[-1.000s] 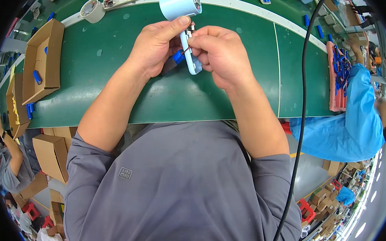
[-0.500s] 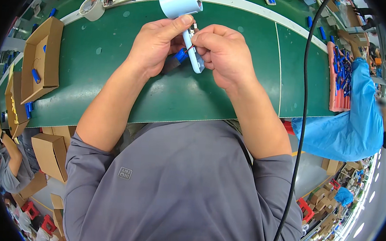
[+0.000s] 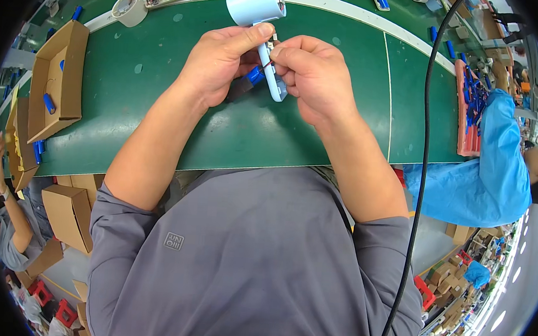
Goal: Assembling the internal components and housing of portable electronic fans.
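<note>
My left hand (image 3: 217, 63) is closed around the neck of a light-blue plastic housing (image 3: 254, 4), its thumb pressed on top. The housing has a round cylindrical head at the far end and a narrow handle (image 3: 277, 90) pointing toward me. A blue cylindrical battery (image 3: 255, 76) hangs beside the handle, near my left fingers, with thin dark and red wires running to the handle. My right hand (image 3: 315, 72) is closed in a pinch at the handle's open side, by the wires and a small light-coloured part. What lies between those fingertips is hidden.
Cardboard boxes (image 3: 58, 84) with blue batteries stand at the left. A white tub (image 3: 129, 9) sits at the far left by a pale rail. A black cable (image 3: 425, 116) hangs at right, before a pink tray (image 3: 469, 112) of batteries and a co-worker's blue sleeve (image 3: 497, 157).
The housing and both my hands have shifted very slightly right, keeping their hold. At right, the co-worker's arm has drawn back toward the tray; at left, another person's hands have risen.
</note>
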`<state>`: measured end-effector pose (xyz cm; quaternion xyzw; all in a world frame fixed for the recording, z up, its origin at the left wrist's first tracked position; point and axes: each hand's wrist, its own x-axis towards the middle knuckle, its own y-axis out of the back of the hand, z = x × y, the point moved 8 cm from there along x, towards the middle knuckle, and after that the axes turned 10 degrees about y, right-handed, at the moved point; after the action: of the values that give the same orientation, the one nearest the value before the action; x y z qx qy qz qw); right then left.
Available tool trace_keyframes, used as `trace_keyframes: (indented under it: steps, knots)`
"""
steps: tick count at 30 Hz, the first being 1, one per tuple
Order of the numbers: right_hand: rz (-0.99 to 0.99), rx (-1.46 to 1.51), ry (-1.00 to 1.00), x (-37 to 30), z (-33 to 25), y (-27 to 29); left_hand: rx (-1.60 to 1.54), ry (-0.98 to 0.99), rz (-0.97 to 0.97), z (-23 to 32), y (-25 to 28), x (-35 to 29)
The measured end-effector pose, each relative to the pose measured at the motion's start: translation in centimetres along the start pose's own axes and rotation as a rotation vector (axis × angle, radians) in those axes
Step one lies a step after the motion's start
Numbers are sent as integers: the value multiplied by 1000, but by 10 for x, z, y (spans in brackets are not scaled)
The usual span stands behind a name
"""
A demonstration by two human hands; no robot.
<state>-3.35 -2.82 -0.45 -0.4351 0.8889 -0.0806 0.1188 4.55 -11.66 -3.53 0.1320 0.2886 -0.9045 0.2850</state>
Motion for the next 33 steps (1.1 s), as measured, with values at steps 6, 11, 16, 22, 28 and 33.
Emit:
trace_keyframes:
  steps: [6,11,16,22,28,33]
  knots:
    - [-41,-64,2,0,-6,-3,-41,-37,19,-1,-2,-4]
    - [-117,-70,-86,5,-4,-2,-66,-53,46,1,-2,-8]
    - [-203,-46,-202,7,5,-2,-55,-45,30,-1,-1,-8]
    - [-108,-66,-72,1,-3,-4,-60,-70,37,1,-8,-11]
    - [-121,-93,22,1,-9,-6,-28,-84,43,-1,-2,-10]
    - [-175,-237,90,5,-16,-8,-132,-154,50,5,-6,-12]
